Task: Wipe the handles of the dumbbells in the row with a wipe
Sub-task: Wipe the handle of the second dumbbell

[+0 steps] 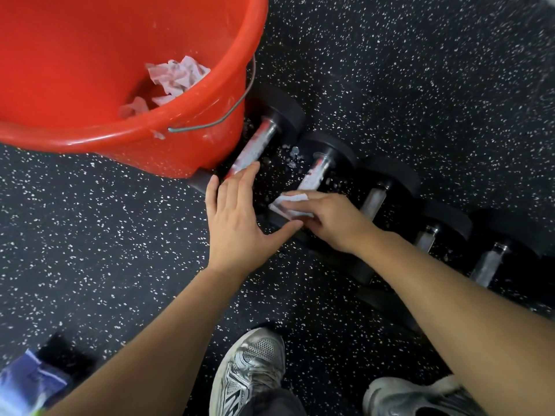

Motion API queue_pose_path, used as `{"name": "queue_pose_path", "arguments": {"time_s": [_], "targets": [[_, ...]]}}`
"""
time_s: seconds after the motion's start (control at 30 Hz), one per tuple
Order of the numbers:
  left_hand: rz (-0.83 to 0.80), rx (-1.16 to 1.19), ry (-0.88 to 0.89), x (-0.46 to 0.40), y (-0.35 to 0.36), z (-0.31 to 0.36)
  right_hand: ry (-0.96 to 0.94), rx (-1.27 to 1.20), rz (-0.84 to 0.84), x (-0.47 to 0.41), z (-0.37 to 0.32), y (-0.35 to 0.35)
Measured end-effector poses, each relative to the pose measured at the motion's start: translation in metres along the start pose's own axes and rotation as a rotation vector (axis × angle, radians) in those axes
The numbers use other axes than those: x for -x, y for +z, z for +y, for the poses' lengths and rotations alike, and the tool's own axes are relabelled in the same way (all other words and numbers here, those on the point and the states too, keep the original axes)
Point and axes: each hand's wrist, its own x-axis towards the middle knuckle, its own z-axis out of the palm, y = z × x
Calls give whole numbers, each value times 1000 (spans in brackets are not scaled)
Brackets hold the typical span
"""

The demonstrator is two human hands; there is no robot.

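Observation:
Several black dumbbells lie in a row on the speckled floor, running from centre to lower right. The first dumbbell's chrome handle is beside the bucket; the second dumbbell's handle is to its right. My right hand presses a white wipe onto the near end of the second handle. My left hand is flat with fingers spread, fingertips at the near end of the first handle, thumb reaching toward the wipe. Further handles show to the right.
A red bucket with a wire bail stands at upper left, touching the first dumbbell, with crumpled used wipes inside. A blue wipe packet lies at lower left. My two grey sneakers are at the bottom edge.

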Motion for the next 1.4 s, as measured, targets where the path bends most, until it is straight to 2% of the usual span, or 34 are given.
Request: {"name": "queue_pose_path", "arguments": {"time_s": [0.1, 0.2, 0.27, 0.33, 0.43, 0.53, 0.6, 0.7, 0.77, 0.93, 1.0, 1.07, 1.13, 1.27, 1.4], "targets": [[4, 5, -1, 1, 0, 2, 64, 78, -6, -8, 4, -16], [-6, 4, -7, 0, -2, 2, 211, 37, 203, -14, 13, -30], [-11, 2, -10, 0, -2, 1, 244, 25, 291, -15, 14, -30], [-10, 8, -13, 0, -2, 2, 219, -19, 252, -12, 11, -21], [-4, 10, -15, 0, 0, 1, 94, -89, 91, -5, 3, -2], [-1, 11, -11, 0, 0, 0, 22, -51, 30, -3, 2, 0], [2, 14, -7, 1, 0, 2, 84, -22, 95, -6, 7, -9], [-7, 16, -8, 1, -2, 2, 221, -5, 297, -13, 19, -22], [-8, 12, -10, 0, -2, 2, 219, 1, 363, -14, 22, -21], [-9, 16, -14, 0, -2, 2, 114, -139, 225, -1, 6, 2], [-14, 23, -11, 0, -3, 3, 54, -124, 152, 1, 1, 9], [-25, 24, -9, 1, -3, 5, 48, -101, 151, 1, -1, 10], [-32, 39, -5, 2, -5, 9, 106, -134, 236, 3, -5, 8], [0, 104, 48, 5, -11, 25, 227, -367, 440, 17, -22, 2], [-22, 204, 73, 2, -10, 47, 293, -495, 548, 43, -33, -4]]}}
